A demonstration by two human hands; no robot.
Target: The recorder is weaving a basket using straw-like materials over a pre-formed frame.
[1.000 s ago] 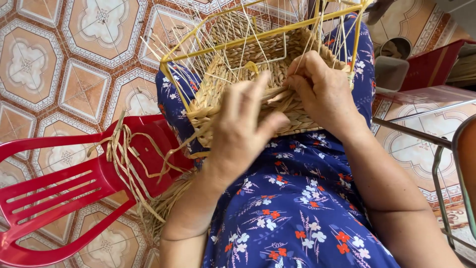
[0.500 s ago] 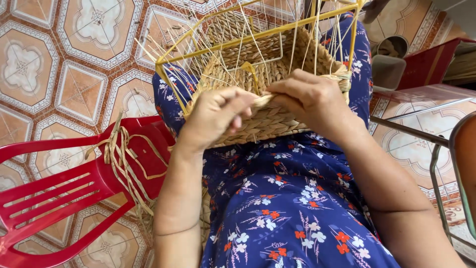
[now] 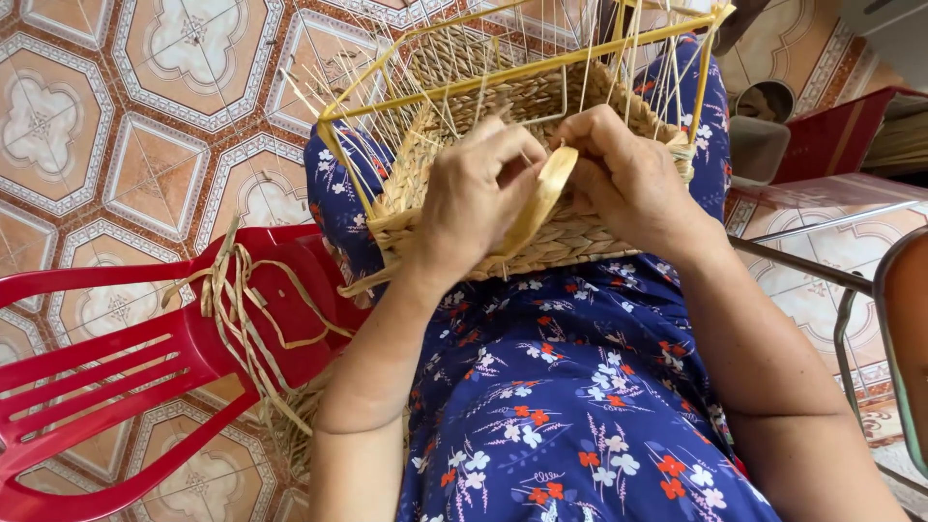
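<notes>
A half-woven basket (image 3: 503,155) on a yellow wire frame (image 3: 541,43) rests on the person's lap, over a blue floral dress (image 3: 570,406). The left hand (image 3: 478,193) and the right hand (image 3: 628,179) meet at the basket's near wall, pinching a flat, pale straw strip (image 3: 541,193) between them; the strip runs from about one o'clock down to seven o'clock. Thin upright strands rise from the basket rim toward twelve o'clock. At nine o'clock from the hands, a red plastic chair (image 3: 116,358) lies on the patterned tile floor (image 3: 145,116), with a bundle of loose straw (image 3: 242,309) draped over it. At three o'clock stands a metal chair frame (image 3: 851,290).
</notes>
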